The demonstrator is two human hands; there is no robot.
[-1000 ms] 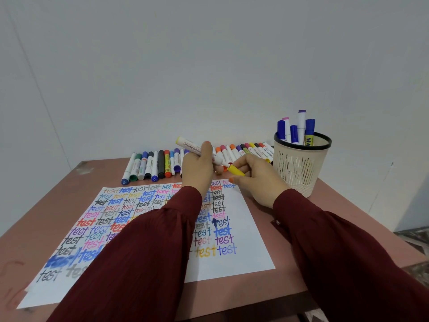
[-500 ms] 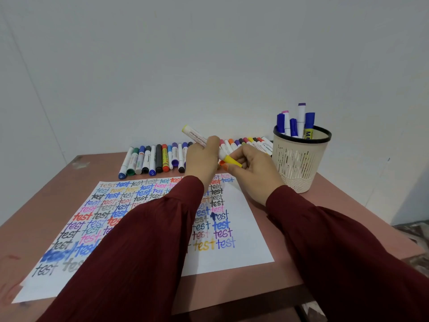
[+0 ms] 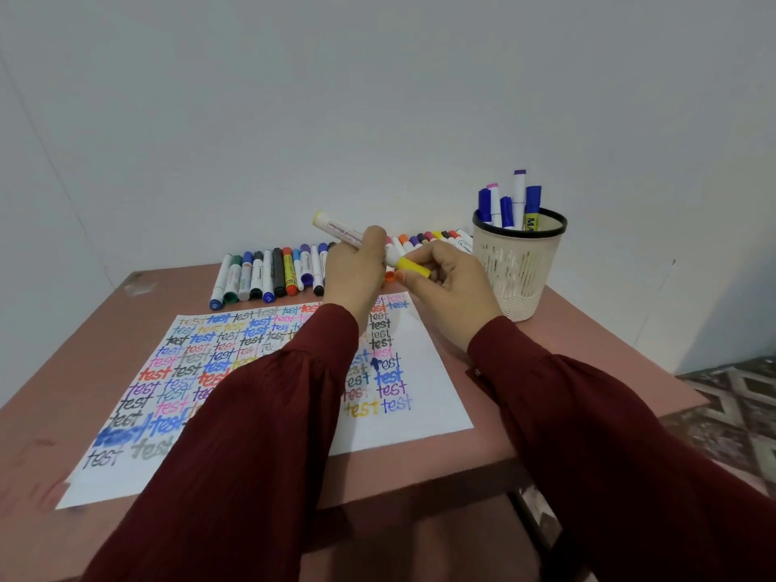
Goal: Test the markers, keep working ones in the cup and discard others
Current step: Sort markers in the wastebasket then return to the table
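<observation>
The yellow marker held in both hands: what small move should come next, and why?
Probably pull the yellow cap straight off. The left hand grips the marker by its white barrel, the right hand pinches the cap, which looks seated on it, and the paper of test words lies below the hands with bare space left.

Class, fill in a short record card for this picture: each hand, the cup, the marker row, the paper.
Left hand: grips the marker by its barrel
Right hand: pinches its yellow cap
Cup: right of the hands, markers standing in it
Row: markers lying along the far side of the table
Paper: under the arms, covered with the word "test"
</observation>
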